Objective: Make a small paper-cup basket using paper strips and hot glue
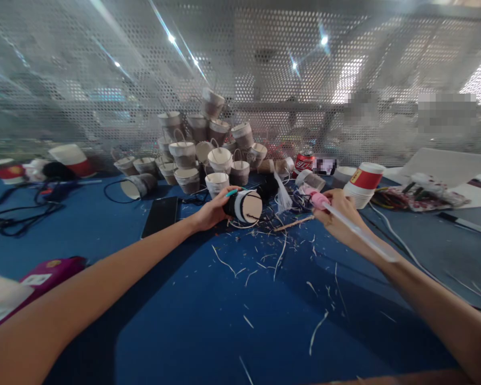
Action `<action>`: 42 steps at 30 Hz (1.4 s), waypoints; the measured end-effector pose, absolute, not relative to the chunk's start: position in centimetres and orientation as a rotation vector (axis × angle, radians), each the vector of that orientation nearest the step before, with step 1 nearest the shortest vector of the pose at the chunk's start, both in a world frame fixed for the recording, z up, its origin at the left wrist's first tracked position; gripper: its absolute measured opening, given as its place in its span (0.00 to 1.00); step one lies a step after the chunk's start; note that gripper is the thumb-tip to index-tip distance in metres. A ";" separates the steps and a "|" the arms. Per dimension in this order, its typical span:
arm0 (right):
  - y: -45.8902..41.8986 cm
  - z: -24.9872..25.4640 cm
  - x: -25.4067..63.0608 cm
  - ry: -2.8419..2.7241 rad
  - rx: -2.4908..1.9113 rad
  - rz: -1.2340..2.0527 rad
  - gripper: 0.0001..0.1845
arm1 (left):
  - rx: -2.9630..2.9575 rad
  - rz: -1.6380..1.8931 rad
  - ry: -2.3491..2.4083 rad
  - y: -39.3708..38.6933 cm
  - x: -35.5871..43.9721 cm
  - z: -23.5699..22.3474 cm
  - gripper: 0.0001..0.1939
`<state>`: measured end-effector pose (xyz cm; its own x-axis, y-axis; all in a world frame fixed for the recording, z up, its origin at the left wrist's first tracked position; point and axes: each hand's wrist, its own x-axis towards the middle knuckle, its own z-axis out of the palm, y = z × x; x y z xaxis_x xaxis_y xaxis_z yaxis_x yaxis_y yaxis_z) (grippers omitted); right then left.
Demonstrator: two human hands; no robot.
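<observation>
My left hand (pixel 212 213) is closed round a paper cup (pixel 246 206) lying on its side, wrapped in dark material with its pale bottom facing me. My right hand (pixel 336 216) grips a pink glue gun (pixel 318 200) with a clear glue stick (pixel 361 233) sticking out towards my wrist. The gun's nozzle points left towards the cup, a short gap between them. Both hands hover just above a blue table (pixel 224 321) strewn with thin white scraps.
A heap of finished wrapped cups with handles (pixel 200 155) stands at the back. A black phone (pixel 160 215) lies left of my hand. A red can (pixel 304 160), stacked red-and-white cups (pixel 364 184), cables (pixel 20 214) and a perforated metal wall (pixel 240 69) surround the work spot.
</observation>
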<state>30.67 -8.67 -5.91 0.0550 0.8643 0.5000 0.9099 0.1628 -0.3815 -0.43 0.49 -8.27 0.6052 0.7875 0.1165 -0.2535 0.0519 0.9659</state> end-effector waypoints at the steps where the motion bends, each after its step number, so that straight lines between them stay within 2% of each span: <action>1: -8.9 -5.5 30.2 -1.768 -1.660 0.025 0.11 | 1.286 0.861 0.527 0.5 -0.4 -8.4 0.21; 4: -9.7 -4.3 29.0 -1.617 -1.591 0.658 0.14 | 1.320 0.875 0.562 0.5 -0.2 -8.5 0.21; 6: -10.2 -3.7 28.7 -1.474 -1.536 0.966 0.17 | 1.360 0.868 0.588 0.4 -0.1 -8.5 0.23; 11: -10.7 -3.2 29.2 -1.482 -1.300 1.451 0.22 | 1.448 0.835 0.646 0.3 0.3 -8.2 0.24; 13: -11.0 -3.5 29.0 -1.504 -1.218 1.539 0.24 | 1.467 0.832 0.691 0.3 0.5 -8.2 0.24; 19: -11.8 -5.1 26.3 -1.502 -1.162 1.368 0.16 | 1.598 0.859 0.747 0.0 1.1 -8.4 0.22; 27: -11.7 -6.8 24.3 -1.532 -1.173 1.195 0.15 | 1.795 0.900 0.702 -0.7 1.7 -8.0 0.25; 38: -12.1 -7.4 24.0 -1.375 -1.117 1.308 0.14 | 1.909 0.868 0.687 -0.6 1.6 -7.8 0.27; 42: -12.1 -7.5 23.9 -1.442 -1.167 1.198 0.13 | 1.916 0.877 0.708 -0.8 1.7 -7.6 0.27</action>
